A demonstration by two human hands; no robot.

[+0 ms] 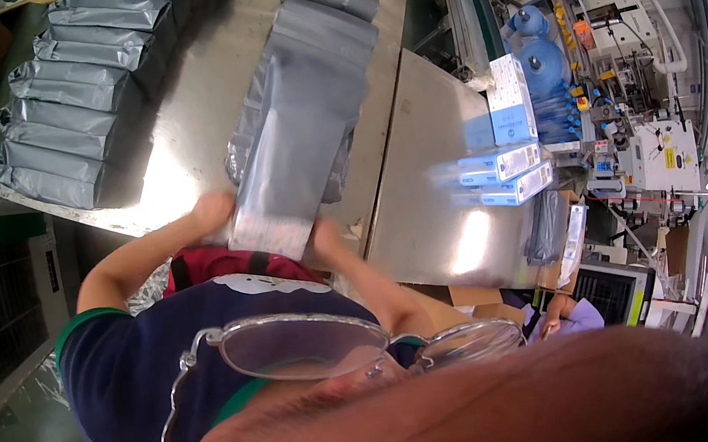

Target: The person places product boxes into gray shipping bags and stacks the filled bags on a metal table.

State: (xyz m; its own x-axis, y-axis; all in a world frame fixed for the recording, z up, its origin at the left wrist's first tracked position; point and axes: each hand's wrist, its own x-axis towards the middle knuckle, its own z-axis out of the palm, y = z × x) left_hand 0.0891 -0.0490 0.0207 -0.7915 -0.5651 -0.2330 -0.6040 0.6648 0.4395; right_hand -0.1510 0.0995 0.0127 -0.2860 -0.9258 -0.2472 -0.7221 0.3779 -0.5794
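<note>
A long grey plastic mailing bag (287, 129) lies on the metal table in front of me, on top of other grey bags. At its near end a white box with a faint reddish pattern (274, 232) shows, with grey film over the rest. My left hand (215, 210) is curled closed at the left edge of the near end. On the other side, my right hand (329, 239) is at the right corner of the bag and box, blurred by motion, its fingers partly hidden.
A row of filled grey bags (63, 106) stands at the table's far left. To the right, blue-and-white boxes (504, 163) sit on a metal surface (425, 200). Machines with blue rolls (544, 58) stand beyond. Another person's hand (561, 310) shows at the lower right.
</note>
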